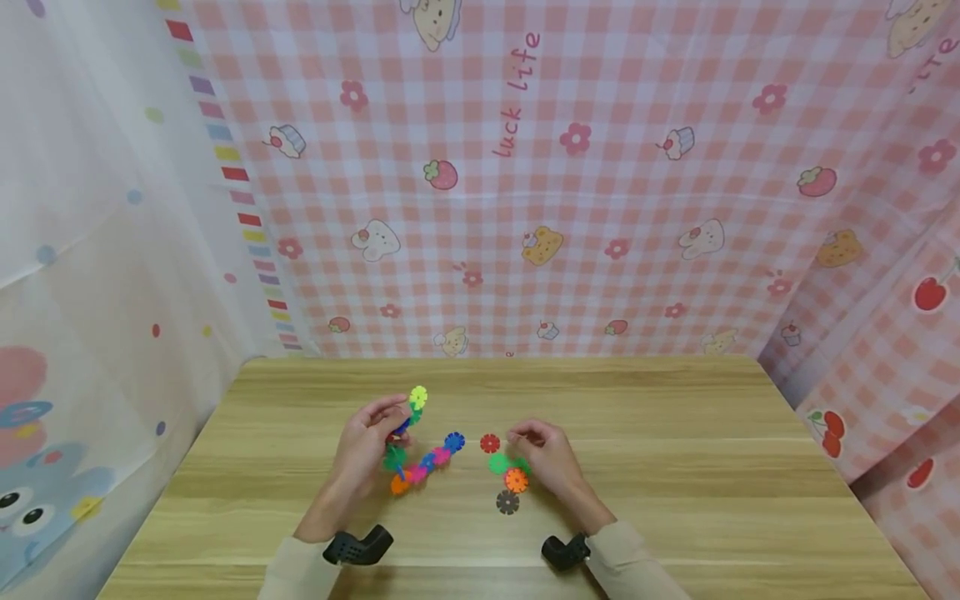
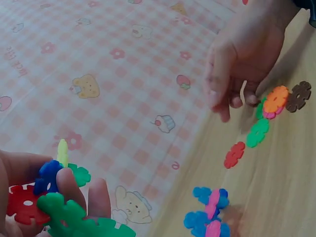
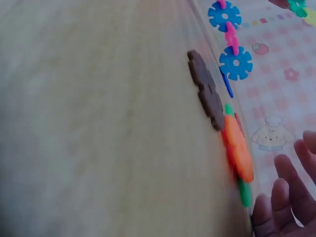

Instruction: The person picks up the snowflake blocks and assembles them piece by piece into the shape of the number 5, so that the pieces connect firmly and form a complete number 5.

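Observation:
My left hand [image 1: 365, 439] grips a chain of interlocking plastic snowflake discs [image 1: 429, 461], pinching it near a dark blue disc [image 2: 48, 176]. A yellow disc [image 1: 418, 397] sticks up at the chain's top end. Below the fingers, the chain runs through green, orange, pink and blue discs to a blue disc [image 1: 454, 442] at its other end. My right hand [image 1: 553, 460] hovers beside a small group of loose discs, fingers loosely bent and holding nothing. In that group are a red disc [image 1: 490, 443], a green disc [image 1: 498, 463], an orange disc [image 1: 516, 480] and a brown disc [image 1: 507, 502].
The wood-grain table [image 1: 675, 483] spans the lower part of the head view. Behind it hangs a pink checked cloth [image 1: 570, 200], with a white patterned cloth [image 1: 112, 250] on the left side. Each wrist wears a black camera mount [image 1: 358, 547].

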Action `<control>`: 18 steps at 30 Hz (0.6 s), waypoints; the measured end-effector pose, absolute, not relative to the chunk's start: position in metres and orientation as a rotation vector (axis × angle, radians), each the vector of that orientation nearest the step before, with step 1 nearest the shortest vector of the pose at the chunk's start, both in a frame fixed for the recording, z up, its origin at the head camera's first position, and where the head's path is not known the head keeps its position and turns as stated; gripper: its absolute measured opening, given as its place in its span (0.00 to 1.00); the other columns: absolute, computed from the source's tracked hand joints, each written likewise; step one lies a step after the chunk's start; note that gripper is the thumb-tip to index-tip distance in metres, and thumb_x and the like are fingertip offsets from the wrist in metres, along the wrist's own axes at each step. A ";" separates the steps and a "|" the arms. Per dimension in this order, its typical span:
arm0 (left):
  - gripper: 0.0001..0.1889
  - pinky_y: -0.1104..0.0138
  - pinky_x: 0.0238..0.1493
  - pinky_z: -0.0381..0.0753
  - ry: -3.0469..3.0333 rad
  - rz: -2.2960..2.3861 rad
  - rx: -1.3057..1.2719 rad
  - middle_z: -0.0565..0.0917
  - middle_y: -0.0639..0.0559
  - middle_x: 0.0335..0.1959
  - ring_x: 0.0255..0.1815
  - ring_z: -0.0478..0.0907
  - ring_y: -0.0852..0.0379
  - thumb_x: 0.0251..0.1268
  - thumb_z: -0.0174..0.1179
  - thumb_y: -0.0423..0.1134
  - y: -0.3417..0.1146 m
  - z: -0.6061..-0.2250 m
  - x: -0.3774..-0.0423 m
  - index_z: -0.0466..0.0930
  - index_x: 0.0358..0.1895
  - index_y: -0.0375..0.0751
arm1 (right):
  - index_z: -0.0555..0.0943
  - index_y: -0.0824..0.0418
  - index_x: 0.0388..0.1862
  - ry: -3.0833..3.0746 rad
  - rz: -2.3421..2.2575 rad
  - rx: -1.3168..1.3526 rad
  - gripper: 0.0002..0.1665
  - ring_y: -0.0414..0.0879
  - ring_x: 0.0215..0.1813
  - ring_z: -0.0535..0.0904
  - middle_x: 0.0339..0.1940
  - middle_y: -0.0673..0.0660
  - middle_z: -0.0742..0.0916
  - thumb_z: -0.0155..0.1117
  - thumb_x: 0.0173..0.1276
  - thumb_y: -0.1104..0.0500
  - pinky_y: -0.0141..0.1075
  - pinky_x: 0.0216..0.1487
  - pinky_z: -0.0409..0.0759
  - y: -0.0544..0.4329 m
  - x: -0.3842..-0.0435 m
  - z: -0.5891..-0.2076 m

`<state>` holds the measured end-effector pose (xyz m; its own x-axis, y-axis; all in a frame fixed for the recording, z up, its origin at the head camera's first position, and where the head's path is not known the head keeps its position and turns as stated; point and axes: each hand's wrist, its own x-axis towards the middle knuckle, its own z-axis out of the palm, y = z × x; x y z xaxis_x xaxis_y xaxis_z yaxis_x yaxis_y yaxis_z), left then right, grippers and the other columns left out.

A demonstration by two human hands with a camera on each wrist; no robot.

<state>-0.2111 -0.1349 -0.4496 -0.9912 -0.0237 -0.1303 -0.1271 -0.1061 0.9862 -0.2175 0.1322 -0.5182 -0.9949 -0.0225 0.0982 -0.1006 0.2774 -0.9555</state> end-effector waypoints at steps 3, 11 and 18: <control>0.17 0.65 0.39 0.85 2.046 2.296 -0.153 0.77 0.52 0.36 0.29 0.79 0.56 0.73 0.55 0.33 -0.139 -0.447 -0.211 0.72 0.62 0.34 | 0.86 0.66 0.39 -2.514 1.811 0.229 0.05 0.44 0.35 0.76 0.34 0.58 0.87 0.66 0.67 0.65 0.29 0.37 0.74 0.127 -0.217 -0.512; 0.18 0.73 0.36 0.77 2.207 2.166 -0.216 0.73 0.50 0.45 0.34 0.75 0.60 0.73 0.55 0.35 -0.141 -0.443 -0.205 0.74 0.63 0.36 | 0.85 0.63 0.42 -2.660 1.728 0.429 0.07 0.43 0.36 0.79 0.35 0.54 0.88 0.66 0.70 0.60 0.34 0.41 0.78 0.110 -0.237 -0.515; 0.18 0.70 0.36 0.77 2.296 2.096 -0.153 0.75 0.46 0.46 0.36 0.77 0.59 0.68 0.60 0.33 -0.133 -0.450 -0.203 0.75 0.59 0.33 | 0.84 0.65 0.48 -2.748 1.607 0.594 0.12 0.48 0.45 0.80 0.44 0.57 0.87 0.66 0.69 0.61 0.40 0.48 0.79 0.086 -0.251 -0.514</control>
